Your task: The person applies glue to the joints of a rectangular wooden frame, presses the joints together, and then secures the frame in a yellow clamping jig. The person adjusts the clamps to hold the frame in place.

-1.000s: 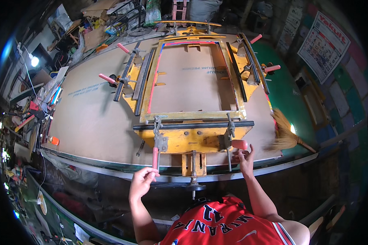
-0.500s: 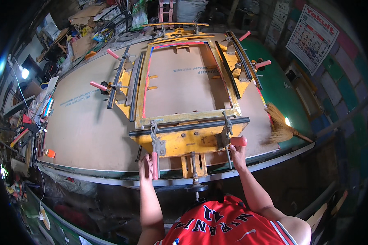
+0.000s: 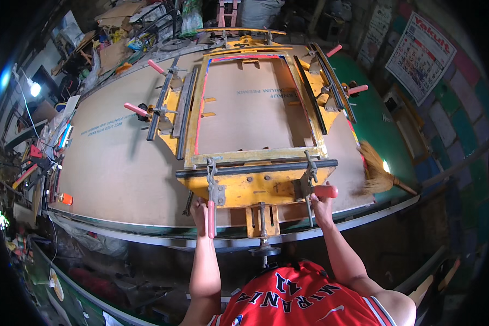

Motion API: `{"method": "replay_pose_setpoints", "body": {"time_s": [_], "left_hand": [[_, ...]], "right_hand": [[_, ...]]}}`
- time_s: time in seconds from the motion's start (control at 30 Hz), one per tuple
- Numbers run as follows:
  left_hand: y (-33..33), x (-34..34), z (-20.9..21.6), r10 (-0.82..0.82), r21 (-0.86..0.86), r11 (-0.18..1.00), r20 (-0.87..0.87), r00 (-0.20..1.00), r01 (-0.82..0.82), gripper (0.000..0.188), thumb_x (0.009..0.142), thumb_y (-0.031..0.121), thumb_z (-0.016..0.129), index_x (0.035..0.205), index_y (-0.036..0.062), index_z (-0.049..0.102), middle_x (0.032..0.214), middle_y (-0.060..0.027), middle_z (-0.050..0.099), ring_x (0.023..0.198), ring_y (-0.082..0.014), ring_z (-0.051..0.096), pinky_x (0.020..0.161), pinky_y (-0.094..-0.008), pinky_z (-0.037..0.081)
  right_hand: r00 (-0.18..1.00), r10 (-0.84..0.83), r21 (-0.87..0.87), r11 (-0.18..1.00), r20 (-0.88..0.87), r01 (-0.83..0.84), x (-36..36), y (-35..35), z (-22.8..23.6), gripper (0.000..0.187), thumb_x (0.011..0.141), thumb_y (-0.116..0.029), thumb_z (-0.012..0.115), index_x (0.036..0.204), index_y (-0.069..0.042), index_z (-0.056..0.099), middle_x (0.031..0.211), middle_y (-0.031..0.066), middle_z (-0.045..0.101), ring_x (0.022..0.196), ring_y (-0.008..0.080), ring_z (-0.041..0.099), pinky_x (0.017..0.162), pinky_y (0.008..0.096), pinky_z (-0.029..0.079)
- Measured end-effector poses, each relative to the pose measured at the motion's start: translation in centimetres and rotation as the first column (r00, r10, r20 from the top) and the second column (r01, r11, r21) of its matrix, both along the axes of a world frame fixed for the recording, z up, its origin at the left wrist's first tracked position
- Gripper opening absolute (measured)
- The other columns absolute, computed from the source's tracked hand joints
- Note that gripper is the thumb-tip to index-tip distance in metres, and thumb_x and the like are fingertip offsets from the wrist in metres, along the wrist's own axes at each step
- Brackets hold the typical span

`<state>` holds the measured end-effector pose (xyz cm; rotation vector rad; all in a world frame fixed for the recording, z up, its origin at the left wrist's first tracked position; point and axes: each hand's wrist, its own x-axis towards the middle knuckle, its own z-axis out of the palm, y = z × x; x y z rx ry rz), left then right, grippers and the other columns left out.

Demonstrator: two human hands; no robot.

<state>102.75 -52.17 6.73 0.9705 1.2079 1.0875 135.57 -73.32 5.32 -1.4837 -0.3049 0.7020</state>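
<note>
A yellow metal stretching jig [image 3: 244, 190] with black-edged bars lies around a rectangular wooden frame [image 3: 255, 158]. At the jig's near left corner, my left hand [image 3: 201, 213] is raised with curled fingers, partly covered by the pink handle [image 3: 211, 220] of a toggle clamp. My right hand [image 3: 323, 208] is closed just beneath another clamp's pink handle [image 3: 326, 191], thumb beside a metal rod. What either hand grips is hidden by the clamps. A threaded screw with a round black knob [image 3: 264, 251] sticks out of the jig's near side, between my forearms.
Brown board [image 3: 108, 163] covers most of the green table [image 3: 388, 127]. A straw broom [image 3: 377, 176] lies at its right edge, and an orange-capped item [image 3: 66, 199] sits near the left corner. More pink-handled clamps [image 3: 137, 110] jut from the jig's sides. Clutter [image 3: 114, 54] fills the back left.
The whole scene has shifted slightly right in the picture. Both hands keep about the same places at the jig's near corners, the left wrist turned slightly. The frame and clamps look unchanged.
</note>
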Motion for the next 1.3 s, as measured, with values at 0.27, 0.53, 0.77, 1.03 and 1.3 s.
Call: {"method": "replay_pose_setpoints", "body": {"time_s": [0.27, 0.53, 0.77, 1.03, 1.3], "left_hand": [[0.1, -1.4, -1.0, -0.081, -0.023, 0.996, 0.033, 0.996, 0.082, 0.033, 0.108, 0.021, 0.044, 0.079, 0.0090, 0.052, 0.078, 0.0038, 0.051, 0.070, -0.0057, 0.044, 0.063, -0.0278, 0.039], [-8.2, -2.6, -2.0, -0.084, -0.070, 0.994, -0.012, 0.996, 0.083, 0.022, 0.104, 0.018, 0.052, 0.097, 0.0005, 0.062, 0.092, -0.0069, 0.066, 0.082, -0.0148, 0.066, 0.074, -0.0276, 0.051], [-14.1, -1.7, -0.9, -0.239, 0.461, 0.603, -0.674, 0.699, 0.651, 0.028, 0.088, 0.018, 0.074, 0.105, -0.0014, 0.064, 0.098, -0.0181, 0.067, 0.094, -0.0393, 0.063, 0.086, -0.0461, 0.050], [-13.3, -0.2, -3.8, -0.091, 0.424, 0.630, -0.792, 0.604, 0.651, 0.021, 0.086, 0.019, 0.071, 0.080, 0.0044, 0.057, 0.082, -0.0134, 0.060, 0.082, -0.0373, 0.059, 0.071, -0.0483, 0.045], [-13.6, 0.4, -5.8, 0.023, 0.437, 0.653, -0.828, 0.560, 0.619, 0.018, 0.085, 0.017, 0.067, 0.076, 0.0075, 0.054, 0.077, -0.0116, 0.059, 0.079, -0.0352, 0.059, 0.070, -0.0481, 0.044]], "right_hand": [[1.000, -0.025, 0.001, 1.000, 0.006, 0.025, -0.3, 0.3, 0.7, 0.084, 0.092, 0.012, 0.052, 0.159, -0.018, 0.010, 0.131, 0.0155, 0.050, 0.104, 0.0204, 0.058, 0.080, 0.0315, 0.053], [0.972, -0.017, -0.135, 0.990, 0.234, 0.050, -3.0, -3.4, -1.9, 0.070, 0.095, 0.005, 0.054, 0.153, -0.001, 0.014, 0.097, 0.0135, 0.069, 0.089, 0.0192, 0.067, 0.085, 0.0347, 0.054], [0.417, 0.565, -0.398, 0.814, 0.712, -0.423, -9.2, -6.6, 1.2, 0.086, 0.082, -0.014, 0.080, 0.146, -0.002, 0.025, 0.102, 0.0188, 0.072, 0.096, 0.0362, 0.072, 0.092, 0.0420, 0.053], [0.651, 0.516, -0.307, 0.856, 0.557, -0.416, -11.1, -4.8, -1.8, 0.081, 0.089, -0.019, 0.077, 0.145, 0.000, 0.023, 0.092, 0.0191, 0.070, 0.080, 0.0413, 0.070, 0.067, 0.0473, 0.055], [0.642, 0.444, -0.293, 0.896, 0.625, -0.334, -11.9, -4.3, -3.3, 0.088, 0.083, 0.004, 0.072, 0.150, -0.004, 0.016, 0.087, 0.0158, 0.064, 0.076, 0.0310, 0.067, 0.071, 0.0405, 0.055]]}}
